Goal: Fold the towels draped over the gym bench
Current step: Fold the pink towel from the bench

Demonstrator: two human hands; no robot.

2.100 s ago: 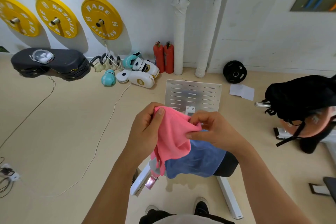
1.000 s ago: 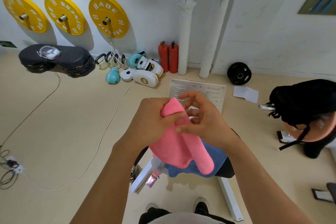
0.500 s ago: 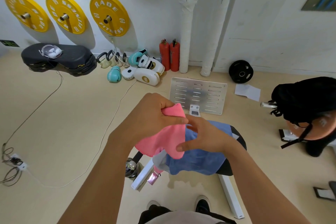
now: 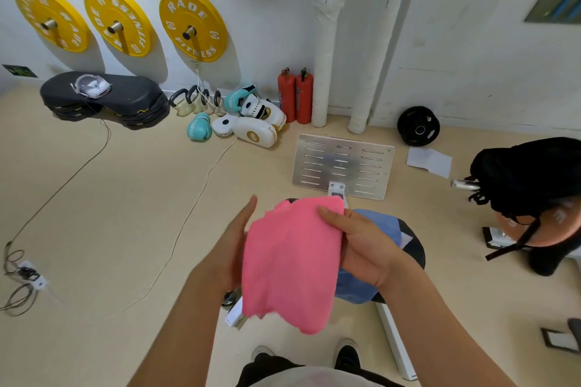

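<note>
A pink towel (image 4: 292,261) hangs as a flat folded panel in front of me, above the bench. My right hand (image 4: 364,248) holds its right edge, thumb on top and fingers hidden underneath. With straight fingers, my left hand (image 4: 235,239) lies flat against the towel's left edge. A blue towel (image 4: 385,226) is draped over the black bench pad (image 4: 416,250) just behind and below the pink one, partly hidden by it.
The bench's white leg (image 4: 393,342) runs along the floor by my shoes. A slotted metal plate (image 4: 342,166) lies beyond the bench. A black bag (image 4: 528,179) sits at right. Boxing gloves (image 4: 251,126), red extinguishers (image 4: 295,97) and cables (image 4: 19,280) line the floor.
The bunched pink towel has been opened into a flat panel. My left hand let go of its pinch and now lies flat on the left edge; my right hand shifted to the right edge.
</note>
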